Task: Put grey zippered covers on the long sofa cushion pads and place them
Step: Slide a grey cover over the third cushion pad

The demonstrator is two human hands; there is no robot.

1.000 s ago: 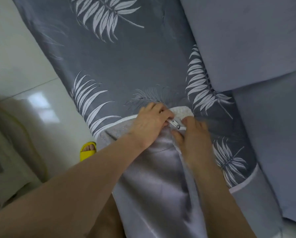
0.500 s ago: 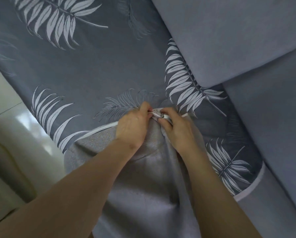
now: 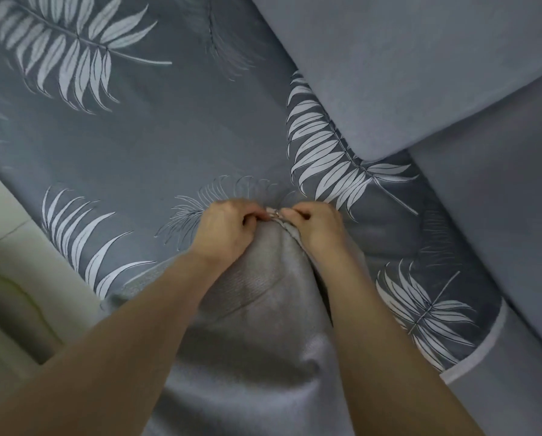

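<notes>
Zipper pull [image 3: 275, 213] is barely readable: a small metallic glint between the two sets of fingertips, rest of it covered by fingers. Can't tell which hand actually has the pull versus just cloth beside it. Zipper teeth not resolvable. Near end of the grey cover [image 3: 257, 309] is cut off by the bottom frame edge and partly masked by both forearms, so its full length isn't visible.

Contents: the cover bulges as if filled, but no pad surface is exposed; can't confirm what's inside from this view.

Left hand [image 3: 228, 228] is curled tight, fingertips pinched on the cover's far edge just left of the pull. Right hand [image 3: 316, 226] is likewise closed, pinching bunched cover fabric just right of it. Knuckles nearly touching.

Cover's visible long axis runs from the bottom frame edge away from the person, far end peaked at the hands. It lies on a leaf-print cushion [image 3: 143, 143], near that cushion's near edge, right of centre. White piping [image 3: 480, 354] shows at the cushion's near-right corner. Plain grey cushions [image 3: 404, 67] overlap the far-right side. Pale floor [image 3: 2, 215] at left.
</notes>
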